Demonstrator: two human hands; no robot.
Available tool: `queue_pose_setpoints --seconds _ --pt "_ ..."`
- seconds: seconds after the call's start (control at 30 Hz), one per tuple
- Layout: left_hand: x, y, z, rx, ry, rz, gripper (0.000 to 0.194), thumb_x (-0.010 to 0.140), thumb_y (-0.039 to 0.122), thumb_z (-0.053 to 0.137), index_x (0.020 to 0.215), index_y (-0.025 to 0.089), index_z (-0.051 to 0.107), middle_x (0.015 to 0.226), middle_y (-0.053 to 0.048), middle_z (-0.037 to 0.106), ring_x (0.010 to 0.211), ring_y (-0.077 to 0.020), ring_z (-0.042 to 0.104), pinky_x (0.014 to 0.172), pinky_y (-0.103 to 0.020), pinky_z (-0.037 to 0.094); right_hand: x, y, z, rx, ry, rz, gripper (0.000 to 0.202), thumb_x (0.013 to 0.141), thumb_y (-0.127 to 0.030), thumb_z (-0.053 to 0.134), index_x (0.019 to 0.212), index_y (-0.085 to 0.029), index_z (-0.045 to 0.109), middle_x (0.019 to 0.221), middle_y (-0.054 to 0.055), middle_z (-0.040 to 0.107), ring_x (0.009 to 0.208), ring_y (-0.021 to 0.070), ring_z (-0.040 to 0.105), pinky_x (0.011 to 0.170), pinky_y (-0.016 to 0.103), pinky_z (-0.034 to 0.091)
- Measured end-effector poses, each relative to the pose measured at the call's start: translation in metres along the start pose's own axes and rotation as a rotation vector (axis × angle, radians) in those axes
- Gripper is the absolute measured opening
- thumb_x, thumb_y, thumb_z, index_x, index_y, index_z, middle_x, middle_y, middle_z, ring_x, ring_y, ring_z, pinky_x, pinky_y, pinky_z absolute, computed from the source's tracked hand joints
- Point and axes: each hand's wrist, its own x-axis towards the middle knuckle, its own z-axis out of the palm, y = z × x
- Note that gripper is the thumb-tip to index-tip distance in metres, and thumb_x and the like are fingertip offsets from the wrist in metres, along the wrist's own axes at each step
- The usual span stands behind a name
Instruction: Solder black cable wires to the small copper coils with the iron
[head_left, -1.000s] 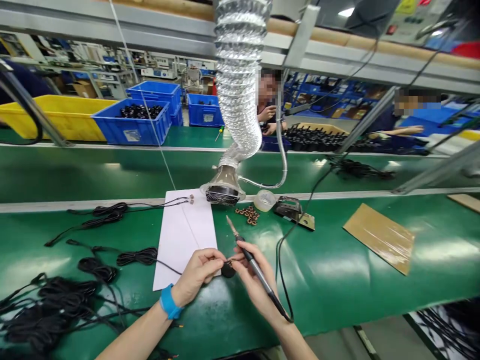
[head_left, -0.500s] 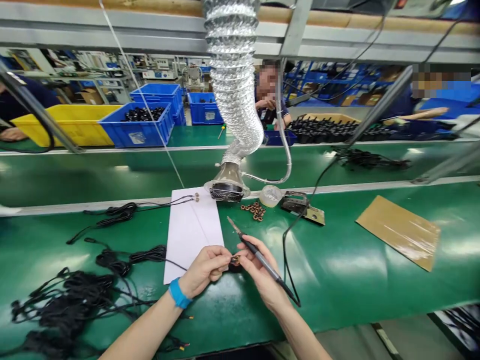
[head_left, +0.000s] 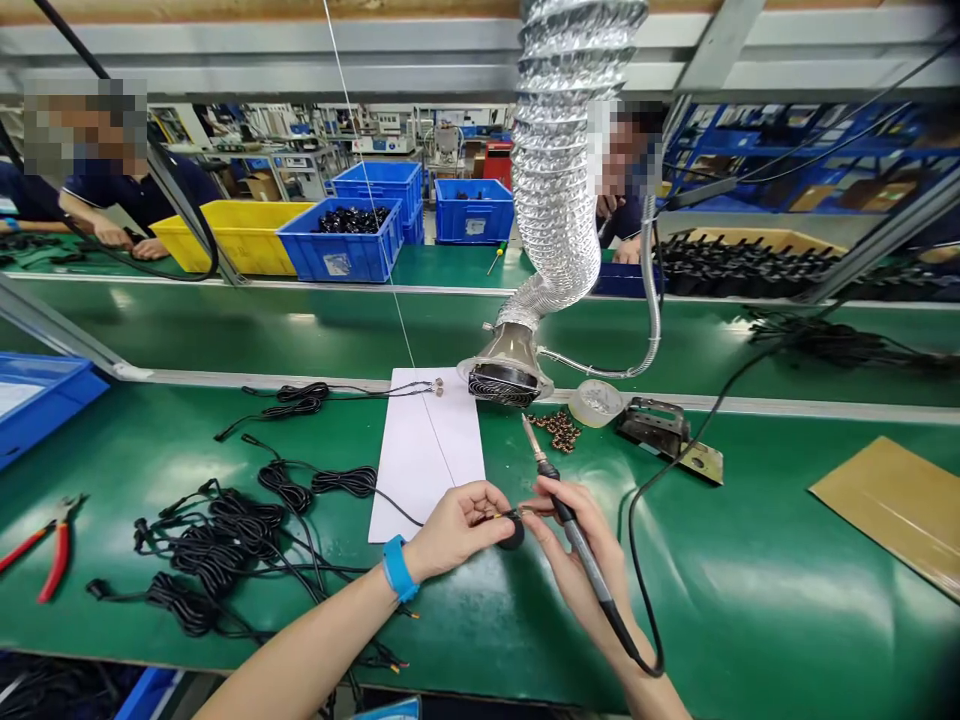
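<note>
Head view: soldering iron (head_left: 589,563) in the right hand (head_left: 585,545)

Left fingers (head_left: 504,515) pinch a cable end (head_left: 512,514) above the green tabletop (head_left: 712,600); right fingers (head_left: 527,509), nearly closed, meet it, the iron lying across that hand.

The counter (head_left: 720,590) is green, the wristband (head_left: 400,568) bright blue, the sheet (head_left: 420,450) white, the pliers' handles (head_left: 60,563) red.
</note>
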Motion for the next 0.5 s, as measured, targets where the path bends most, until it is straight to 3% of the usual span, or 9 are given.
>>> queue_pose_setpoints --seconds 0.3,0.4,0.5 --pt "-0.0008 0.001 -0.0037 0.056 -0.027 -0.042 0.046 0.084 0.06 0.065 0.081 0.015 0.058 0.059 0.005 0.048 0.046 -0.0045 0.032 0.045 -0.019 0.022 0.0003 -0.0001 -0.0016 -0.024 -0.009 0.012 0.035 0.09 -0.026 0.066 0.124 -0.029 0.059 0.104 0.004 0.066 0.097 0.0196 0.069 0.09 0.038 0.056" --pt "-0.001 -0.0004 -0.0029 0.118 -0.016 -0.024 0.048 0.087 0.061 0.06 0.077 0.014 0.059 0.06 0.002 0.053 0.049 -0.0061 0.039 0.048 -0.02 0.028 -0.0002 0.0001 -0.0021 -0.016 -0.002 0.015 0.035 0.09 -0.026 0.066 0.125 -0.03 0.059 0.103 0.003 0.067 0.097 0.0189 0.069 0.091 0.037 0.055" --pt "-0.001 0.001 -0.0002 0.121 0.0 0.019 0.044 0.082 0.056 0.069 0.082 0.013 0.062 0.068 -0.001 0.059 0.059 -0.0085 0.049 0.057 -0.021 0.037 -0.0008 0.0 -0.0025 -0.019 -0.007 0.016 0.035 0.09 -0.025 0.066 0.124 -0.03 0.059 0.105 0.003 0.066 0.096 0.0182 0.069 0.091 0.036 0.055"
